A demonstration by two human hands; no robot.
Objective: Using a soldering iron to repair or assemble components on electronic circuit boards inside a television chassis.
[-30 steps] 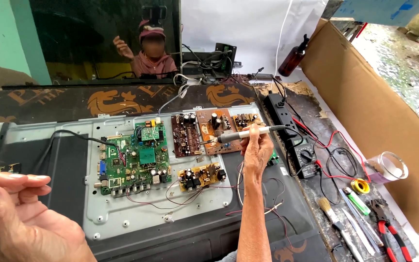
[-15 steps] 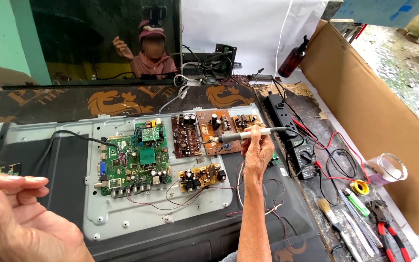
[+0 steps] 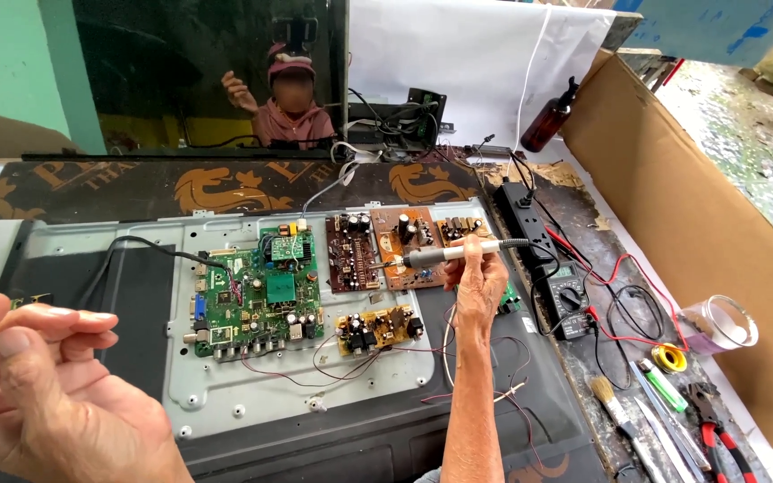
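Right hand (image 3: pixel 479 282) is closed around a grey soldering iron (image 3: pixel 458 254), its tip on the brown circuit board (image 3: pixel 386 250) at the top middle of the opened television's grey metal back panel (image 3: pixel 225 394). Left hand (image 3: pixel 42 376) is raised at lower left, fingers loosely curled; it may pinch something small, cannot tell. Green main board (image 3: pixel 257 291) sits left of the brown one. Black multimeter (image 3: pixel 565 295) lies right; brown cardboard sheet (image 3: pixel 691 233) stands along the bench edge.
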